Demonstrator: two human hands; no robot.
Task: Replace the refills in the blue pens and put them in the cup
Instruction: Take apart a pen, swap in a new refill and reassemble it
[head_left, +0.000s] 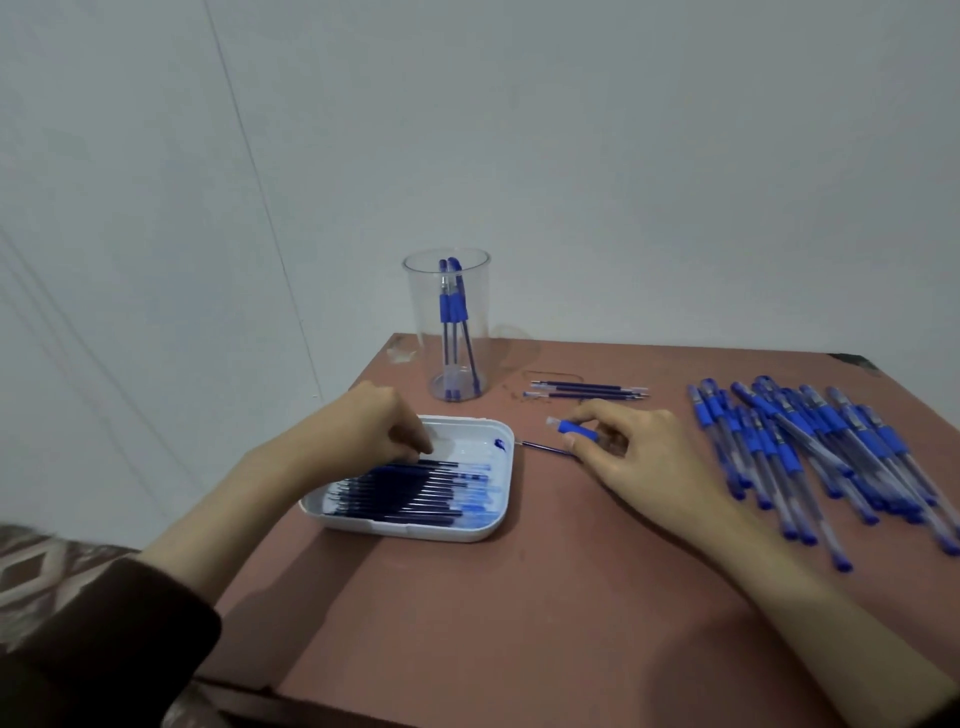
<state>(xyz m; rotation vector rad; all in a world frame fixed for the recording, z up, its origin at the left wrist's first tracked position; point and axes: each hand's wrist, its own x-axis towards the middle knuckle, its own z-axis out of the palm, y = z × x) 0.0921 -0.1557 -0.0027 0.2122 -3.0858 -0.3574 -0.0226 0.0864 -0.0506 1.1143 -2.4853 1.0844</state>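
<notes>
We could read no text, label, brand or number anywhere in the view. Any print on the barrels of the blue pens (831, 457) was too small and blurred for us to make out. We saw no legible lettering on the clear cup (421, 312) or the white tray (415, 530).

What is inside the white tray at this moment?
A row of dark blue refills lies side by side in the white tray, with a blue smear. The left hand covers its far-left corner.
</notes>
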